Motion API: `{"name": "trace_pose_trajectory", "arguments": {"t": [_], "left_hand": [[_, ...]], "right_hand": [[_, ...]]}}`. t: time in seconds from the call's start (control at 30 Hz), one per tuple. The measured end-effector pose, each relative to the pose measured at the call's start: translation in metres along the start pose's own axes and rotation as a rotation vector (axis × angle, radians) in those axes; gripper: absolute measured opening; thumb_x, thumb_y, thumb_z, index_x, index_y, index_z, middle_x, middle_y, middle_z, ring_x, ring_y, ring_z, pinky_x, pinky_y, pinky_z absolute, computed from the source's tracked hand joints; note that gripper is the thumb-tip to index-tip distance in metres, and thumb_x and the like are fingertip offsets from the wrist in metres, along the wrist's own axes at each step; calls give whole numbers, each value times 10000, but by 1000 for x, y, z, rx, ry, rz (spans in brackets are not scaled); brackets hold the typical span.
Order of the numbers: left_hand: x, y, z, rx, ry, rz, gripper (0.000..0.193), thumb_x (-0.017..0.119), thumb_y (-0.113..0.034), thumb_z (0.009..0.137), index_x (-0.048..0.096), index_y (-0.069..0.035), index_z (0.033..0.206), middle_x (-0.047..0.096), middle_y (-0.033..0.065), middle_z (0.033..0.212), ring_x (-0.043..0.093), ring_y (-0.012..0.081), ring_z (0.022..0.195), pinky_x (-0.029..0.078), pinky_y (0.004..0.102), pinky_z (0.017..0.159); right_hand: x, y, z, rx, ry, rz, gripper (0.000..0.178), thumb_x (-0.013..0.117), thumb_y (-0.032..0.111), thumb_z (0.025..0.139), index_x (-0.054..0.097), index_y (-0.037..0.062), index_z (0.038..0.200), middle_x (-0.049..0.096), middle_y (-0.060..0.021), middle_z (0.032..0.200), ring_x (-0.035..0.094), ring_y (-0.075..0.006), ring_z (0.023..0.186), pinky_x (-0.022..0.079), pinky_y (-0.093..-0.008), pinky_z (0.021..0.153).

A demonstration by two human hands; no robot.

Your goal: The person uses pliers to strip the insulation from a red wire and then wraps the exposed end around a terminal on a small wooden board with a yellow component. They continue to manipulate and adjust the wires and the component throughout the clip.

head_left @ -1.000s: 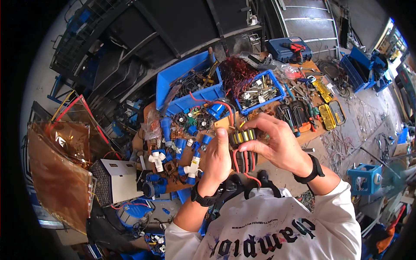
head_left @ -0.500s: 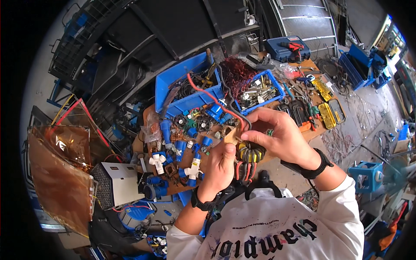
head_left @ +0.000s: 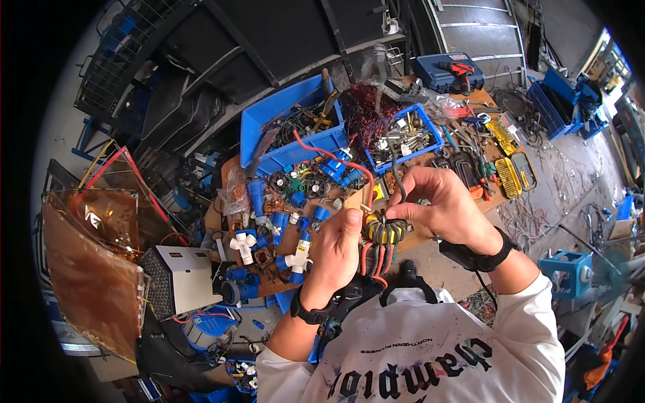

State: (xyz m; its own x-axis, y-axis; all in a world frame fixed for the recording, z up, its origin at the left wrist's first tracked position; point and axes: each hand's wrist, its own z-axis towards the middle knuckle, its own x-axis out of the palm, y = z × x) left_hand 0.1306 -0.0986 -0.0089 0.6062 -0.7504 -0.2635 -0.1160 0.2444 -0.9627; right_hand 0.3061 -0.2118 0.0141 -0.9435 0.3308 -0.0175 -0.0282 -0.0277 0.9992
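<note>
The right hand [head_left: 445,211] pinches a dark wire [head_left: 396,174]; the wound ring [head_left: 384,232] sits just below that pinch, beside the left hand [head_left: 336,252], whose grip cannot be told. Even tension should keep turns snug.

From my remote station I had the head view up: left of two side-by-side fisheye cameras worn on the person's head, upright, unmirrored, pitched steeply down. Left hand [head_left: 338,254] and right hand [head_left: 445,209] sat near and central; white shirt [head_left: 437,329] lay along the lower edge, seen from above. I logged the workbench [head_left: 492,203] just beyond the hands, dark panels [head_left: 269,40] farther off toward the top, straight edges bowing near the rim, corners blacked out
</note>
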Motion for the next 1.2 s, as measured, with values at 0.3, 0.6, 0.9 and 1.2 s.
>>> {"name": "trace_pose_trajectory", "arguments": {"t": [0.3,0.6,0.9,1.2], "left_hand": [[0,-1,3,-56,47,-36,614,335,-539,1029,648,-14,1083,686,63,920,616,122,842,489,287,748],[0,-12,2,-123,68,-137,631,319,-552,1026,630,-23,1170,698,57,941,652,119,866,513,279,781],[0,1,3,-180,26,-205,668,310,-562,1024,591,1,1250,667,111,1127,618,170,1058,472,312,923],[0,4,-3,-231,-92,-500,717,263,-608,1001,479,-17,1345,608,120,1213,639,192,1042,538,312,888]], "right_hand": [[-4,16,6,-5,96,-120,127,751,58,844,659,8,916,685,-22,888,629,-81,791,512,-239,729],[-5,1,12,-31,11,96,95,711,8,860,641,2,924,686,-7,832,638,-63,774,515,-222,686],[15,-22,10,-170,-163,53,461,775,124,831,564,-14,1217,645,-55,973,628,-109,845,535,-262,724],[45,-45,-25,-39,-101,195,800,810,245,812,353,-4,1420,540,-119,1240,592,-172,1076,535,-338,867]]}}
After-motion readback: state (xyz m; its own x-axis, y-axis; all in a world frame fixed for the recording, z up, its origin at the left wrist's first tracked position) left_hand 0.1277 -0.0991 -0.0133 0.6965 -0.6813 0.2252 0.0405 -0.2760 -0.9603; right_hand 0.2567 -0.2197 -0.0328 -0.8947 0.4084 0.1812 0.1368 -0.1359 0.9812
